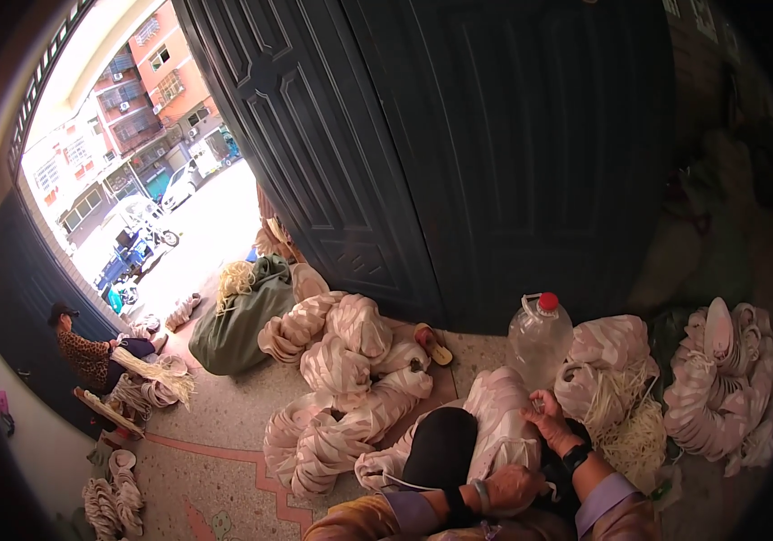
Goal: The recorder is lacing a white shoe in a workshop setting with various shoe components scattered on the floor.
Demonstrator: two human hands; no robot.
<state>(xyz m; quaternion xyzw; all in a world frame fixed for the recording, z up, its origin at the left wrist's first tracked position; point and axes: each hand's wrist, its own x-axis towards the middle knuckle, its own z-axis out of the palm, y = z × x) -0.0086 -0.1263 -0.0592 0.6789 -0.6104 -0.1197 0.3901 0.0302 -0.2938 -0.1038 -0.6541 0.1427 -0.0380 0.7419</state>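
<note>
Across my lap lies a long coiled bundle of pale pink and white pleated strip (499,419), propped between my dark-clad knees. At its lower end my left hand (508,490) is closed, the fingers curled inward, with a small whitish tip showing beside them. My right hand (549,422) is higher, against the bundle's right edge, with its fingers bent and pinched together. Whatever either hand grips is too small or hidden to make out. A thin white strand (409,484) curves out at the left of my knee.
Pale coiled bundles (341,361) pile up to the left beside a green sack (256,320). A clear jug with a red cap (540,334), loose straw strands (625,424) and another coil (725,383) stand to the right. Dark doors (404,162) rise ahead; another person (89,352) sits far left.
</note>
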